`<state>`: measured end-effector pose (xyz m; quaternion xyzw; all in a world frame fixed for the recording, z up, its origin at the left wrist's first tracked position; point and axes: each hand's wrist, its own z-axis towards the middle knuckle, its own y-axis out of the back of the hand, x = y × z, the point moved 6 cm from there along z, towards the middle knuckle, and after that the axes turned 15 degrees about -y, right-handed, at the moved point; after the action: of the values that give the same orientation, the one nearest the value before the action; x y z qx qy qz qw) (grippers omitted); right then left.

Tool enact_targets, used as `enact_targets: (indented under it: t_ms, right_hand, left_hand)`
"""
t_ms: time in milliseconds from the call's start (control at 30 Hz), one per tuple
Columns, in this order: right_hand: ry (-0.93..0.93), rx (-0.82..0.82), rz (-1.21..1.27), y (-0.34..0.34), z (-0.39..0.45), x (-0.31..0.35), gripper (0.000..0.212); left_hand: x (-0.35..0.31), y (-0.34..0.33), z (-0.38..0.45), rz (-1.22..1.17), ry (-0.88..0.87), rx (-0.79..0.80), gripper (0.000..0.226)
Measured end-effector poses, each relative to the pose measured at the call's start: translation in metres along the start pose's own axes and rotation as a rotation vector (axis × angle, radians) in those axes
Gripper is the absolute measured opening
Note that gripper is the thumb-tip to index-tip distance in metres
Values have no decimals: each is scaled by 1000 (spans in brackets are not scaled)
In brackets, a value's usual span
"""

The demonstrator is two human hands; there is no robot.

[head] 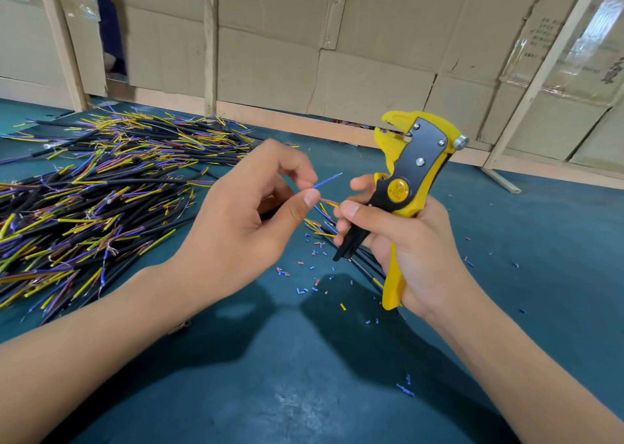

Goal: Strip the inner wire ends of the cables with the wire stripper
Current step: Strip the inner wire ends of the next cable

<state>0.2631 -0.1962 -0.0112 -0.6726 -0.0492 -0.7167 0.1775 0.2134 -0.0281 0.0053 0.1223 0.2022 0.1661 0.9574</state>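
My left hand (250,214) pinches the inner wires of a cable between thumb and fingers; a blue wire (327,181) sticks out up and to the right, and a reddish wire (329,202) runs across to my right hand. My right hand (401,241) grips the yellow and black wire stripper (410,170) by its handles, jaws pointing up, and its fingertips touch the reddish wire. The cable's black sheath is mostly hidden inside my left hand.
A big pile of black cables (101,190) with blue, yellow and reddish ends covers the left of the teal table (304,376). Several more cables (320,225) lie under my hands. Small insulation scraps (304,274) are scattered around. Cardboard panels (337,55) stand behind.
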Motion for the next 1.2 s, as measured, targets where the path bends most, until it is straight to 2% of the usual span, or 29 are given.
enact_targets:
  t_ms: [67,233,500,600,733,833,1033,1200]
  right_hand:
    - [9,-5,19,0,0,1,24]
    - [14,-42,-31,3,1,0,23]
    - [32,-80,-89,4,2,-4,22]
    - [-37,17,-43,-2,1,-5,9]
    - [-272,278,61,-21,-7,-15,26]
    - [-356,417,79,-34,-15,-19,29]
    - [-388,526,4,-36,-20,-21,26]
    - [-370,556,-7,-36,-20,-22,27]
  left_hand:
    - [-3,0,1,136,-72,48,4]
    - [-2,-2,1,289,-80,77,9]
    - [-3,-2,2,405,-111,95,11]
    - [-2,3,3,448,-121,33,10]
    - [-1,16,5,510,-108,-105,11]
    - [-2,24,7,529,-101,-155,12]
    - [-8,22,8,491,-124,-152,12]
    - [-9,22,8,440,-96,-148,13]
